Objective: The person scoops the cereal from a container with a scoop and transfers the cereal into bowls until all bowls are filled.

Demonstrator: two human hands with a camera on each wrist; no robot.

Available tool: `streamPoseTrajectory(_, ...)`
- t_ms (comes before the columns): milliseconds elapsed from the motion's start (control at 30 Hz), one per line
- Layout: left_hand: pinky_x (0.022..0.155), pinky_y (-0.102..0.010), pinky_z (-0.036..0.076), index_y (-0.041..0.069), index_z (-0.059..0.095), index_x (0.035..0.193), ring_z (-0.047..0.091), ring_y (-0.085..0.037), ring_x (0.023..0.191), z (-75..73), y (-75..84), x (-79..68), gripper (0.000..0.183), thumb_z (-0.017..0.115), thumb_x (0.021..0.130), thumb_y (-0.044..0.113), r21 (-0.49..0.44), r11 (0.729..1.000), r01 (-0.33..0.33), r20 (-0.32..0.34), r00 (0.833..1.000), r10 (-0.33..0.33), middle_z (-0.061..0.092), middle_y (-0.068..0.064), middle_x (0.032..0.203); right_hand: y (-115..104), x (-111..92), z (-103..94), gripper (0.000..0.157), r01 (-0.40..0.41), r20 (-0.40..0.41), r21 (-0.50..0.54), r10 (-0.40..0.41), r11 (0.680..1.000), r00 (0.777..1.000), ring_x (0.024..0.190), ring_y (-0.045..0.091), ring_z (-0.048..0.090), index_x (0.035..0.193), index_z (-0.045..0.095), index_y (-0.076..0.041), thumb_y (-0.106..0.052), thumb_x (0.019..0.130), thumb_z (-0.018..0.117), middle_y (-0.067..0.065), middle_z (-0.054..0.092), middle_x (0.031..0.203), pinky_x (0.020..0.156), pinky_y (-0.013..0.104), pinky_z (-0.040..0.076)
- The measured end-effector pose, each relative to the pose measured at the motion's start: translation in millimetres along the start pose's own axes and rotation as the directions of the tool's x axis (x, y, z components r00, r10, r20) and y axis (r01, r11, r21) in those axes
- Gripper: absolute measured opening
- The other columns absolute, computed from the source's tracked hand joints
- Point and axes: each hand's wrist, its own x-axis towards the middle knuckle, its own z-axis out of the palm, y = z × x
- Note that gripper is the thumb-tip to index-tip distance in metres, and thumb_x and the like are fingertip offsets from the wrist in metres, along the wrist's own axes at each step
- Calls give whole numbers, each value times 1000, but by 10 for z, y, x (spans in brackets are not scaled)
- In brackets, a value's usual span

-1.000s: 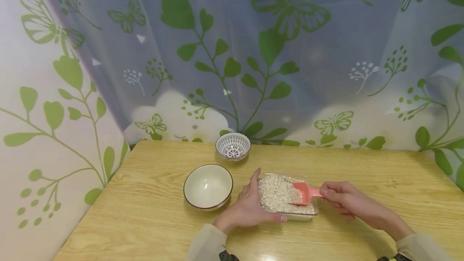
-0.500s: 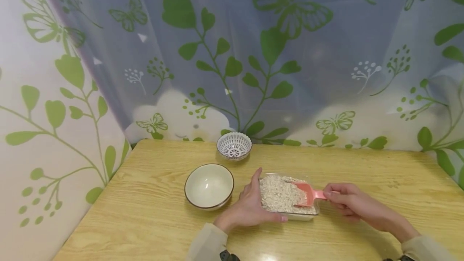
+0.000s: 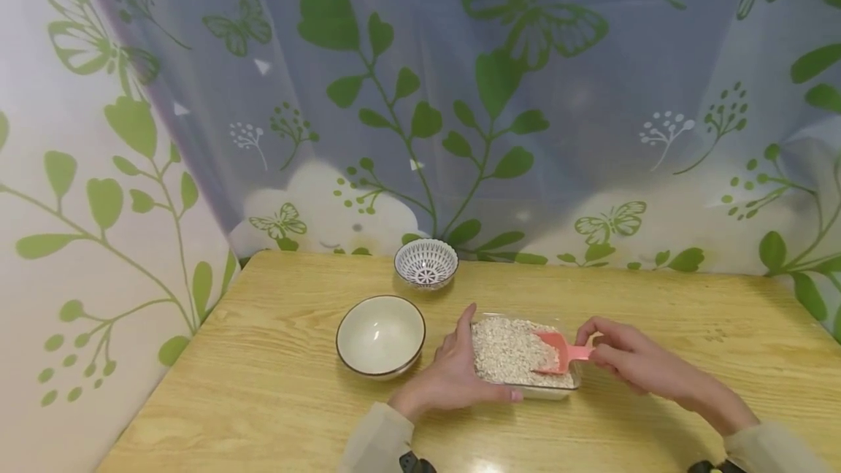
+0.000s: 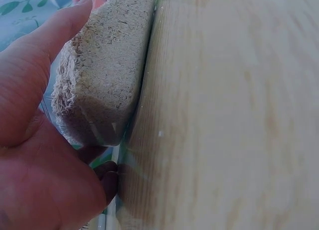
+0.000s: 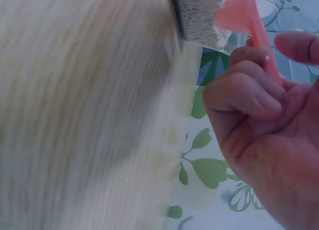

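In the head view a clear rectangular container [image 3: 542, 392] is filled with rolled oats [image 3: 509, 349]. My left hand [image 3: 455, 374] grips its left end, thumb along the near side and the other fingers at the far left corner. The left wrist view shows the thumb [image 4: 60, 30] beside the oats. A pink scoop [image 3: 554, 352] lies with its bowl partly in the oats, handle pointing right. My right hand [image 3: 640, 363] holds that handle [image 5: 264, 45]; lower fingers [image 5: 249, 90] curl beside it, while one digit [image 5: 296, 46] stands slightly off it.
Left of the container stands a cream bowl [image 3: 381, 338] with a dark rim, close to my left hand. Behind it sits a smaller black-and-white patterned bowl [image 3: 425, 265]. A leaf-printed curtain [image 3: 420, 93] hangs along the back edge of the wooden table [image 3: 276, 327].
The right index finger has lifted and shifted its hold at the scoop's handle. Oats in and around the scoop have shifted slightly. The left hand and the container stay in place.
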Motion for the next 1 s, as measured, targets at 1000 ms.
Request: streamPoseTrajectory(1000,122,-63,28,29,-9,165,18,-39,157,-46,11,-6,138,89,72,55,18,998,-61,1,998,61,13,-10,172,255,-44,145,17,252,-107,-3,-251,968,962,52,26,24,121,49,-2,-5,105,54,-4,48,75,40,38,27)
